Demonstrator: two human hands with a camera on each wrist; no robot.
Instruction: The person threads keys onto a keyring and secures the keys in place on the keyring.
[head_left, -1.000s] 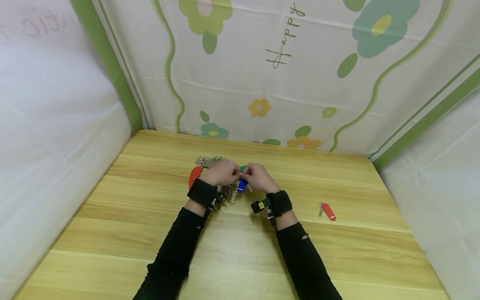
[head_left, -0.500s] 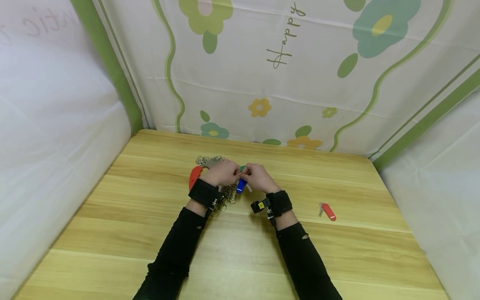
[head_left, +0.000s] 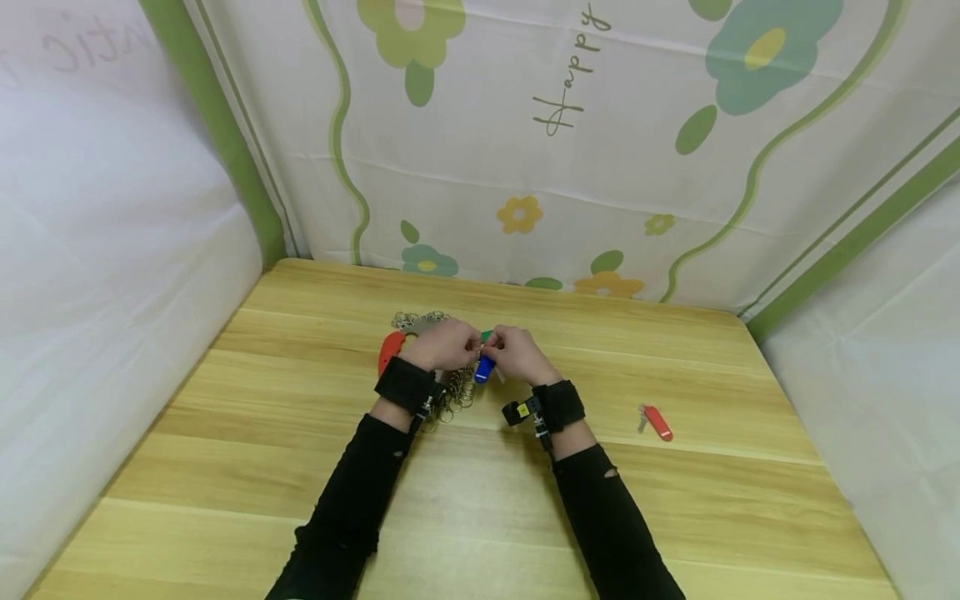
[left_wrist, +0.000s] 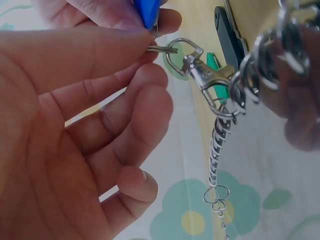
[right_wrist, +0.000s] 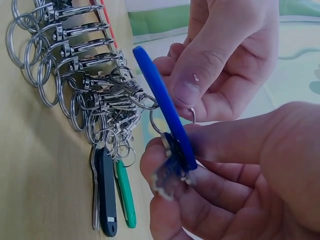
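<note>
My left hand (head_left: 447,343) pinches a split ring (left_wrist: 161,49) between thumb and fingers. That ring passes through the loop of a metal swivel clasp (left_wrist: 204,75). Close on its right, my right hand (head_left: 516,356) grips a blue key tag (right_wrist: 162,100) and a key (right_wrist: 169,175), partly covered by the fingers. In the right wrist view the tag crosses in front of the ring. Several more clasps with rings (right_wrist: 90,45) hang in a row beside the hands. A black key tag (right_wrist: 106,195) and a green key tag (right_wrist: 126,192) dangle from rings there.
A red curved piece (head_left: 389,348) lies left of the left wrist, and the hand covers part of the chain pile (head_left: 453,396). To the right on the wooden table (head_left: 480,517) lies a red key tag (head_left: 658,423) with a key. A flowered cloth (head_left: 450,167) stands behind.
Both hands stay in nearly the same place. The blue key tag tilts and shifts slightly between the fingers, and the key beside it shows less than before.
</note>
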